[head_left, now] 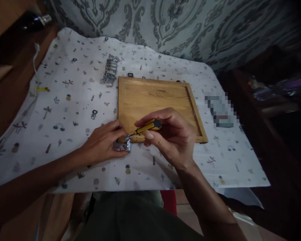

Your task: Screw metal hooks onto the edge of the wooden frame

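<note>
A wooden cabinet door (153,97) with a raised frame lies flat on the patterned cloth. At its near left corner is a small shiny metal hinge (128,146), jutting over the near edge. My left hand (101,142) pinches the hinge, thumb below and fingers at the door's corner. In my right hand (175,137) is a yellow and black screwdriver (147,127), slanted down to the left. Its tip meets the hinge area; a screw there is too small to make out. Small dark holes show in the frame close by.
A row of metal hinges (110,71) lies beyond the door's left side. A yellow-handled small tool (43,89) and a white cable (35,67) are at the left. A blurred-out flat object (220,110) rests to the right. The patterned wall (180,30) bounds the back.
</note>
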The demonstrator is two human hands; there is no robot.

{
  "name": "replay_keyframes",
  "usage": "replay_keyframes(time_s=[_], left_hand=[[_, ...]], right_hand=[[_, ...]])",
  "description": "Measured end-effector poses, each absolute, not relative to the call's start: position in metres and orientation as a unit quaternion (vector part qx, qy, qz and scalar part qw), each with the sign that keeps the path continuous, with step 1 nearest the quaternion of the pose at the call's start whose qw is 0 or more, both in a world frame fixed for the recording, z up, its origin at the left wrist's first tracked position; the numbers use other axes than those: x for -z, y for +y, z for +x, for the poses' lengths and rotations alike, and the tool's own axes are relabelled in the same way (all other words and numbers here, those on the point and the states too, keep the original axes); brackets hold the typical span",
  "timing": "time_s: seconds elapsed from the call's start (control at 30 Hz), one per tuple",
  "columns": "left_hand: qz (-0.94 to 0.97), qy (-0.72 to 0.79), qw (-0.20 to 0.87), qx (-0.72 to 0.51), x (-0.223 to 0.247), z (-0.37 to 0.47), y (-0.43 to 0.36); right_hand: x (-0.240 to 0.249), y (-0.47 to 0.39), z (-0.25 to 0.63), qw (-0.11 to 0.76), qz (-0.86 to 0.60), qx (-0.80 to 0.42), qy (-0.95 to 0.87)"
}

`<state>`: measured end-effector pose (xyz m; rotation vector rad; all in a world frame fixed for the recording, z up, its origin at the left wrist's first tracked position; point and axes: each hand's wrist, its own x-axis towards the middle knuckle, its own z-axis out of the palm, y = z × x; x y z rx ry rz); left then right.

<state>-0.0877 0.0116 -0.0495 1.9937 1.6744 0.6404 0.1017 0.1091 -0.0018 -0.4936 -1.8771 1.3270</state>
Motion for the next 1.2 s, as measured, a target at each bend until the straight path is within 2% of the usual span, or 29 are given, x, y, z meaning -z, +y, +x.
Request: replay_keyframes(time_s=[0.13, 0.4, 0.53, 0.6, 0.67, 0.77, 0.83, 1.2], left_hand=[[0.718, 0.614, 0.233, -0.232, 0.050, -0.087, 0.011], [0.725, 0.603, 0.230, -0.242, 0.051, -0.089, 0.011], [0.725, 0.601, 0.237, -0.239, 0.051, -0.090, 0.012], [0.725, 0.604, 0.233, -0.237, 0.051, -0.090, 0.012], [0.724, 0.606, 0.228, -0.238, 0.050, -0.089, 0.013], [0.722, 0.610, 0.227, -0.235, 0.050, -0.088, 0.013], [0.722, 0.610, 0.228, -0.235, 0.050, -0.087, 0.013], [0.726, 0.603, 0.221, -0.246, 0.052, -0.088, 0.013]], right_hand=[[0.000, 0.108, 0.101, 0.368, -0.174, -0.535, -0.741], [0.007, 0.106, 0.091, 0.411, -0.204, -0.478, -0.749], [0.002, 0.101, 0.098, 0.496, -0.225, -0.441, -0.713], [-0.002, 0.101, 0.106, 0.507, -0.249, -0.444, -0.696], [-0.003, 0.103, 0.115, 0.430, -0.263, -0.455, -0.734], [0.001, 0.105, 0.127, 0.258, -0.282, -0.430, -0.818], [0.008, 0.103, 0.131, 0.196, -0.286, -0.416, -0.840], [0.026, 0.101, 0.123, 0.168, -0.249, -0.424, -0.854]])
